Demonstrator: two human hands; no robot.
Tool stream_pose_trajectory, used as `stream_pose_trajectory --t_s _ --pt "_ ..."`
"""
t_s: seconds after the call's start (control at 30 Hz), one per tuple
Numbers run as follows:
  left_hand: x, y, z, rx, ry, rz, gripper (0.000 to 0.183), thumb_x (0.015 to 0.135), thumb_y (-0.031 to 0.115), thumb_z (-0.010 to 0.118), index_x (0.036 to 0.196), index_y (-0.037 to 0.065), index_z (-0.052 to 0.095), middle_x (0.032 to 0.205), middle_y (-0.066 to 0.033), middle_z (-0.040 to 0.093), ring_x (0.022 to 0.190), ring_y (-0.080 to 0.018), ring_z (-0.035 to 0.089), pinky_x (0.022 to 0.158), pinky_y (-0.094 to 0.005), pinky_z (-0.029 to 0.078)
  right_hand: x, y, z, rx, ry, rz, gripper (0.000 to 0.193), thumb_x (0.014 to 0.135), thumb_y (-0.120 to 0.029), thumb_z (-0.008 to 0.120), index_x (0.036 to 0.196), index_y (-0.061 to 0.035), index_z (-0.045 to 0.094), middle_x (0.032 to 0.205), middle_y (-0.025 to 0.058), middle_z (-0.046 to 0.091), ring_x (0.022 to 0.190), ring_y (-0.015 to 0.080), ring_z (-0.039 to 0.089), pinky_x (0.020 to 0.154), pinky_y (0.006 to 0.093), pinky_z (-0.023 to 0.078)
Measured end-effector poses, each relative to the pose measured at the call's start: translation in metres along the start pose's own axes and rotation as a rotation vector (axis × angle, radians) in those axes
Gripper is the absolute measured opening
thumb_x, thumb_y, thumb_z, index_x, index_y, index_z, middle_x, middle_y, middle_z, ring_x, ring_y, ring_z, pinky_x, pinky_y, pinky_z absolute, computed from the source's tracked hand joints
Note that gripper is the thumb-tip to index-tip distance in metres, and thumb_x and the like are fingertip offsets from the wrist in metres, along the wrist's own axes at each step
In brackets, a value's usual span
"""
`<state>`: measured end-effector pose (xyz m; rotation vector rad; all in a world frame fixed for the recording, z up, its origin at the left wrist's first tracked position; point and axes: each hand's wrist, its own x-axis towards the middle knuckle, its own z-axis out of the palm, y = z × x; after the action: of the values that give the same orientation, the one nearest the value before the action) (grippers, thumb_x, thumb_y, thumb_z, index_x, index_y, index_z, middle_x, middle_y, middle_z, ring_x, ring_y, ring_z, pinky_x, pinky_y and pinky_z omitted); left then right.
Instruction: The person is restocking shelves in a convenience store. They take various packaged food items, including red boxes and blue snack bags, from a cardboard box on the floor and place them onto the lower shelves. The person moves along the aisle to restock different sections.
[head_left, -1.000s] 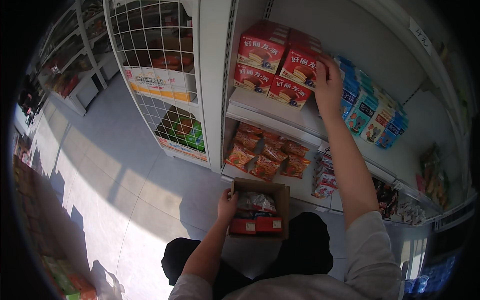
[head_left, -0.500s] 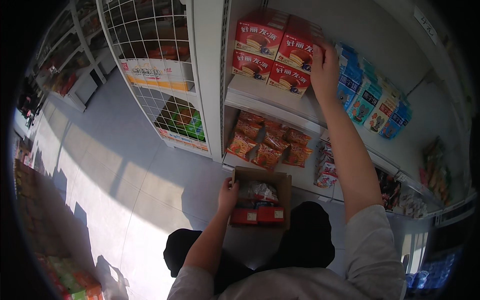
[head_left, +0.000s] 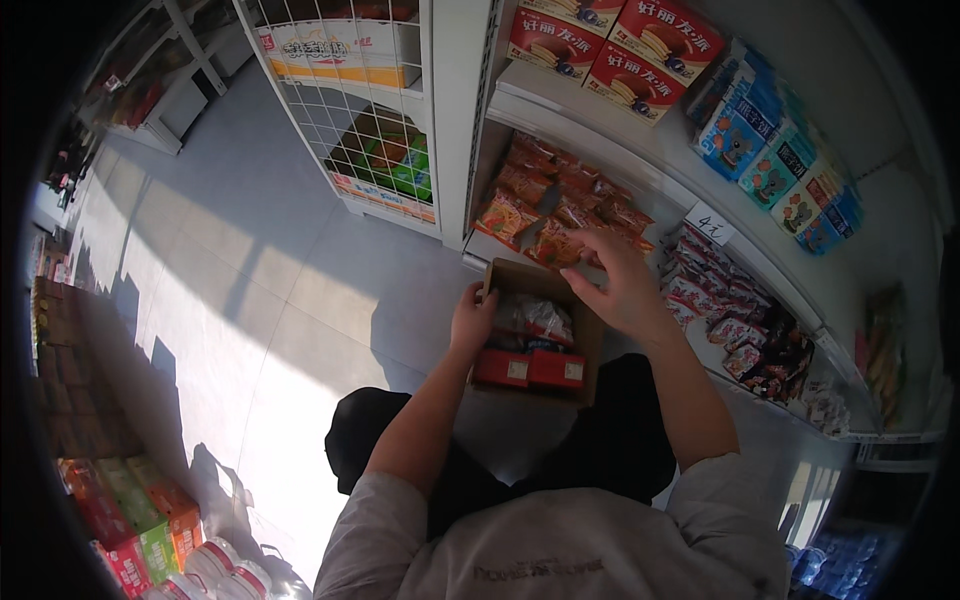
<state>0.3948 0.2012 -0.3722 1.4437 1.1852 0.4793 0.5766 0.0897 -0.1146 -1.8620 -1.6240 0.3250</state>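
Observation:
My left hand [head_left: 472,318] grips the left edge of an open brown cardboard box [head_left: 590,345] held above my lap. Inside it lie clear-wrapped snack packs [head_left: 535,317] and two red boxes [head_left: 530,368]. My right hand [head_left: 612,280] hovers over the box's far right corner with fingers spread and nothing in it. Just beyond it, orange snack bags [head_left: 545,200] fill the lower shelf. Red boxes [head_left: 625,55] stand in rows on the white shelf above.
Blue and teal packets [head_left: 775,160] line the upper shelf at right. Small dark and red packs [head_left: 740,330] crowd the lower shelf's right side. A white wire rack [head_left: 350,130] with green cartons stands at left. Stacked colourful goods [head_left: 130,520] sit at lower left on the grey tiled floor.
My right hand came down from the red boxes on the upper shelf to just above the cardboard box. My left hand has kept its hold on the box.

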Motion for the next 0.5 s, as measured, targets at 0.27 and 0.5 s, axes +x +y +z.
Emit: stream_pose_trajectory --t_s 0.27,0.5 --pt "0.000 0.000 0.007 -0.013 -0.004 -0.033 0.053 0.095 0.043 0.069 0.137 0.010 0.063 0.113 -0.0187 0.075 0.102 -0.0358 0.073 0.088 -0.0434 0.055 -0.128 0.054 0.088 -0.331 -0.491 0.074 0.077 0.083 -0.027 0.085 0.151 -0.0136 0.051 0.145 0.0186 0.053 0.136 0.0399 0.051 0.118 0.0525 0.038" --pt "0.004 0.003 0.010 -0.011 -0.005 -0.082 0.055 0.095 0.043 0.069 0.139 0.011 0.062 0.113 -0.0174 0.075 0.102 -0.0337 0.073 0.088 -0.0426 0.056 -0.141 0.071 0.088 -0.420 -0.624 0.109 0.079 0.081 -0.025 0.083 0.151 -0.0128 0.049 0.123 0.0165 0.066 0.126 0.0367 0.059 0.119 0.0502 0.034"
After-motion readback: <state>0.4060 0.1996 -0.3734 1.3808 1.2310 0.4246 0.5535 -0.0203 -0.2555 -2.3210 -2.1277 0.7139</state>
